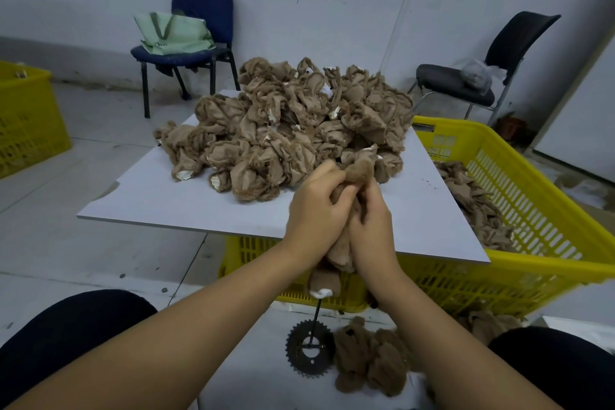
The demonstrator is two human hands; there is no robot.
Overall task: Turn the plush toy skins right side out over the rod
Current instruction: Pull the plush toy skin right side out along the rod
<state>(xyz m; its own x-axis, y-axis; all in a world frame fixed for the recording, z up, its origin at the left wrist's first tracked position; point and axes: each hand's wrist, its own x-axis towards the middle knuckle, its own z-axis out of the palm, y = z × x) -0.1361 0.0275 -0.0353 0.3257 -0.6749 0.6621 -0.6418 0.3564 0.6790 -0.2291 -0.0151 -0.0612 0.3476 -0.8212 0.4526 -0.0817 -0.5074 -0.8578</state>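
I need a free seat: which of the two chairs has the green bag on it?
The blue chair at the back left holds the green bag. The black chair at the right carries only a clear plastic bag.

Dim, even, bluish indoor light, soft faint shadows, no glare, wide-angle bending at the edges, slight softness throughout
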